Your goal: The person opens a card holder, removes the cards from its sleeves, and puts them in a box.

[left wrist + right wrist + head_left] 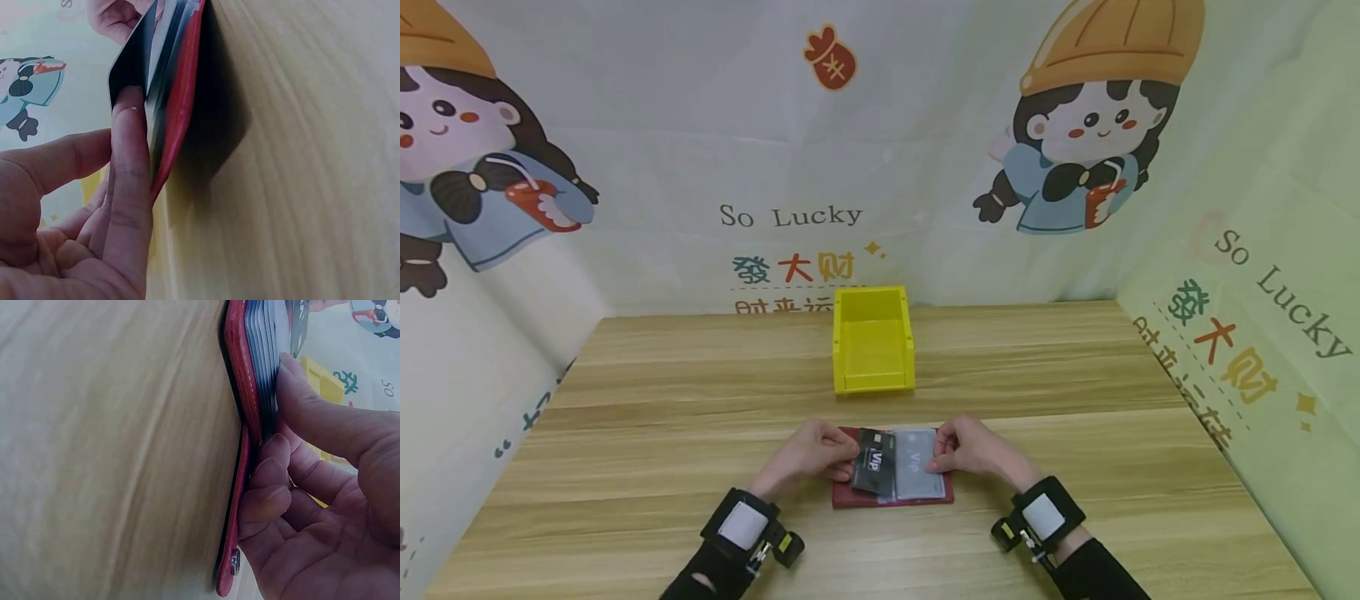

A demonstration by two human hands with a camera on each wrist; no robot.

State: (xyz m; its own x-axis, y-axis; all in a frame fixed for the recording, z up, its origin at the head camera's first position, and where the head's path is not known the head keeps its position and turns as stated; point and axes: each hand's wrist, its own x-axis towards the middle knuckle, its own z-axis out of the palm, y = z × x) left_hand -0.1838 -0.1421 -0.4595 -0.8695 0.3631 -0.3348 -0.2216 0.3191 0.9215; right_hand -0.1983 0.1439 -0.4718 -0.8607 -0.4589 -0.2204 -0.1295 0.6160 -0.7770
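A red card holder (856, 499) lies spread on the table, its clear plastic sleeves (919, 477) showing on the right half. My left hand (811, 454) pinches a black card (874, 471) marked "Vip" by its left edge. The card is slightly tilted over the holder's left part; in the left wrist view the black card (132, 59) stands away from the red cover (182, 100). With thumb and fingers, my right hand (972, 450) grips the sleeves at their right edge. The right wrist view shows the stacked sleeves (264, 362) and a metal snap (235, 561) on the cover's flap.
Behind the card holder stands a yellow open bin (874, 342) near the table's back edge. The wooden table (662, 417) meets a printed cloth backdrop (925, 167) at the back and sides.
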